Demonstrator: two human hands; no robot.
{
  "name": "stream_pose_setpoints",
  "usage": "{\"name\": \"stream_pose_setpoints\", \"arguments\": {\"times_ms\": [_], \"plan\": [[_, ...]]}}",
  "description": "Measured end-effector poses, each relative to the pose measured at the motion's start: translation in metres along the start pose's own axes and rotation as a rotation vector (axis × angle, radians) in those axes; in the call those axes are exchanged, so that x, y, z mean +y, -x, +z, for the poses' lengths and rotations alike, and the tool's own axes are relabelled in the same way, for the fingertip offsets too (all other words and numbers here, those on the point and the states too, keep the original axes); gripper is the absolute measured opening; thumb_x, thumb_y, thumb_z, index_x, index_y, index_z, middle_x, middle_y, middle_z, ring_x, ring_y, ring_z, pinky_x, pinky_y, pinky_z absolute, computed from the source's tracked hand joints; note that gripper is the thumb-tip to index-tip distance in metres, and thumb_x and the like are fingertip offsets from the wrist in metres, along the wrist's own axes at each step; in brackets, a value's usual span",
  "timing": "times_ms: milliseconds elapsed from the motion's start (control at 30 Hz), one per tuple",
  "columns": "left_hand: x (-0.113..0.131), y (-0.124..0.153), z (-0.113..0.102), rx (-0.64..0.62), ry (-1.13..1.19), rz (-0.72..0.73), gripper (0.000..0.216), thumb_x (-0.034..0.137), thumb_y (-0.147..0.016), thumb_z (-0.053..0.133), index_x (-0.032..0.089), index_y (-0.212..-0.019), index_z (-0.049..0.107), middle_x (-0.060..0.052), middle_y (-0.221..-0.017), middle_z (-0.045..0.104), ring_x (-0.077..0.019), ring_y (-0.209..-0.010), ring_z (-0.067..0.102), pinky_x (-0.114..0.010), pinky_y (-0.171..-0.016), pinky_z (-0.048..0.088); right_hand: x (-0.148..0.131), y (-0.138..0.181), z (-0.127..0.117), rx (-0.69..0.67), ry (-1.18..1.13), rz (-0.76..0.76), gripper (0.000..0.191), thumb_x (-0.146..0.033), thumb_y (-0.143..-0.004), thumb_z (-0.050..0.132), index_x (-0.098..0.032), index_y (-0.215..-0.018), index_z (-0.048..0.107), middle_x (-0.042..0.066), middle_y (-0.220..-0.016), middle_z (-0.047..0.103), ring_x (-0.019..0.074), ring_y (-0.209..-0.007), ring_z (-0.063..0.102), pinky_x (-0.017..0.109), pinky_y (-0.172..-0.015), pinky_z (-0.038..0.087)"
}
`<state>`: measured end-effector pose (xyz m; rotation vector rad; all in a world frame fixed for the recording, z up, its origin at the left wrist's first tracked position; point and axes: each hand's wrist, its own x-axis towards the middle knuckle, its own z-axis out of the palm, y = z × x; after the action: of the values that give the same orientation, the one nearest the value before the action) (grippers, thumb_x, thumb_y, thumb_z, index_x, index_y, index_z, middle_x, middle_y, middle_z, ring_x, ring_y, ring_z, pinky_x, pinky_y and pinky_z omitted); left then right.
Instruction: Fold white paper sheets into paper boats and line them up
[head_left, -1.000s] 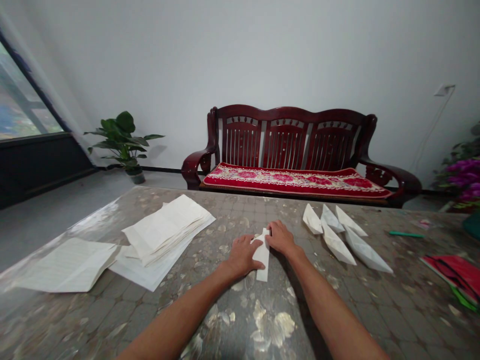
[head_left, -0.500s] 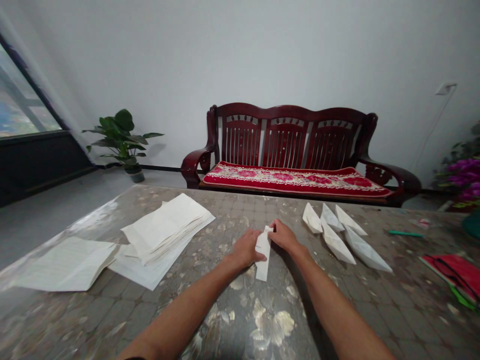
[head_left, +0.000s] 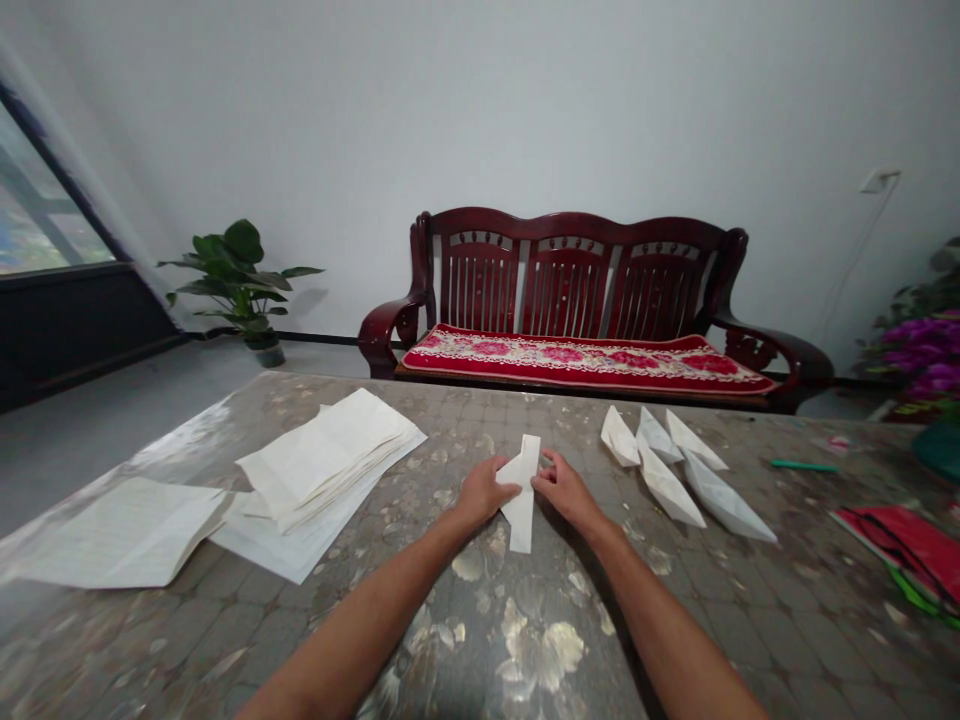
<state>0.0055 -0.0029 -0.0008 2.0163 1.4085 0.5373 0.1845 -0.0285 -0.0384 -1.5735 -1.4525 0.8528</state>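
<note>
A narrow white folded paper (head_left: 523, 490), long and creased, lies mid-table (head_left: 525, 640), its far end lifted. The left hand (head_left: 482, 492) and right hand (head_left: 564, 487) pinch its sides.

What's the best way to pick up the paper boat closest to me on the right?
Pinch the nearest paper boat at mid-hull, across its narrow width, coming from above with the right hand. It lies long and slim on the table, tapering to points, and other boats crowd its left side.
</note>
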Motion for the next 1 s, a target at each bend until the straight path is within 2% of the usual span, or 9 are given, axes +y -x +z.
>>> {"name": "stream_pose_setpoints", "arguments": {"times_ms": [133,233,333,433,533,600,700,833,1000], "plan": [[0.008,0.004,-0.018,0.167,-0.055,0.107,0.012,0.020,-0.084,0.062,0.019,-0.093,0.070,-0.002,-0.091,0.071,-0.0187,-0.086,0.064,-0.027,-0.075,0.044,-0.010,0.001,0.005,0.048,-0.220,0.002,0.061,-0.033,-0.070,0.060,-0.017,-0.128,0.049,-0.001,-0.081,0.065,0.0123,-0.060,0.055,0.024,-0.058,0.045],[0.016,0.007,-0.039,0.331,-0.200,0.264,0.013,0.021,-0.090,0.056,0.023,-0.093,0.069,-0.003,-0.097,0.070,-0.0201,-0.097,0.061,-0.031,-0.087,0.040,-0.021,0.005,0.003,0.165,-0.227,-0.080,0.056,-0.032,-0.071,0.060,-0.019,-0.125,0.053,0.005,-0.101,0.068,0.0133,-0.069,0.058,0.027,-0.065,0.049],[0.019,0.008,-0.053,0.361,-0.358,0.375,0.019,0.021,-0.092,0.053,0.026,-0.099,0.069,-0.005,-0.104,0.068,-0.0230,-0.106,0.057,-0.036,-0.093,0.036,-0.027,0.009,-0.001,0.189,-0.186,-0.136,0.049,-0.027,-0.074,0.057,-0.019,-0.122,0.056,0.008,-0.111,0.068,0.0168,-0.084,0.062,0.030,-0.076,0.052],[0.012,0.009,-0.050,0.326,-0.444,0.398,0.020,0.021,-0.092,0.053,0.027,-0.101,0.069,-0.006,-0.106,0.067,-0.0251,-0.107,0.054,-0.039,-0.093,0.035,-0.021,0.015,-0.003,0.174,-0.188,-0.117,0.045,-0.023,-0.073,0.053,-0.019,-0.118,0.059,0.008,-0.109,0.068,0.0183,-0.089,0.063,0.033,-0.083,0.052],[-0.002,0.012,-0.035,0.242,-0.487,0.405,0.018,0.019,-0.090,0.054,0.027,-0.099,0.067,-0.006,-0.104,0.067,-0.0251,-0.104,0.053,-0.039,-0.091,0.035,-0.009,0.025,-0.005,0.123,-0.161,-0.051,0.045,-0.019,-0.070,0.050,-0.020,-0.114,0.060,0.008,-0.110,0.068,0.0189,-0.087,0.063,0.033,-0.082,0.053],[-0.010,0.014,-0.024,0.174,-0.509,0.411,0.019,0.017,-0.090,0.052,0.026,-0.098,0.066,-0.006,-0.103,0.066,-0.0249,-0.103,0.053,-0.039,-0.090,0.036,-0.004,0.032,-0.006,0.057,-0.139,-0.040,0.051,-0.016,-0.065,0.050,-0.020,-0.115,0.061,0.009,-0.113,0.067,0.0209,-0.095,0.063,0.032,-0.081,0.053],[-0.019,0.017,-0.013,0.091,-0.526,0.397,0.021,0.013,-0.089,0.048,0.024,-0.097,0.065,-0.007,-0.101,0.065,-0.0250,-0.101,0.054,-0.039,-0.089,0.037,-0.004,0.042,-0.006,-0.018,-0.055,-0.095,0.054,-0.015,-0.062,0.053,-0.021,-0.115,0.063,0.008,-0.117,0.064,0.0222,-0.103,0.061,0.033,-0.085,0.051],[-0.024,0.018,-0.010,0.059,-0.524,0.370,0.020,0.013,-0.087,0.051,0.023,-0.100,0.062,-0.006,-0.101,0.065,-0.0247,-0.102,0.054,-0.037,-0.089,0.037,-0.012,0.048,-0.004,-0.056,0.115,-0.222,0.049,-0.017,-0.066,0.060,-0.021,-0.114,0.064,0.007,-0.120,0.063,0.0226,-0.110,0.058,0.035,-0.098,0.045],[-0.030,0.020,-0.013,0.028,-0.500,0.399,0.009,0.026,-0.090,0.059,0.023,-0.099,0.060,-0.004,-0.099,0.065,-0.0228,-0.099,0.057,-0.034,-0.087,0.038,-0.013,0.049,-0.003,-0.062,0.220,-0.293,0.033,-0.021,-0.077,0.059,-0.022,-0.109,0.067,0.007,-0.115,0.065,0.0220,-0.111,0.057,0.036,-0.102,0.042]]}}
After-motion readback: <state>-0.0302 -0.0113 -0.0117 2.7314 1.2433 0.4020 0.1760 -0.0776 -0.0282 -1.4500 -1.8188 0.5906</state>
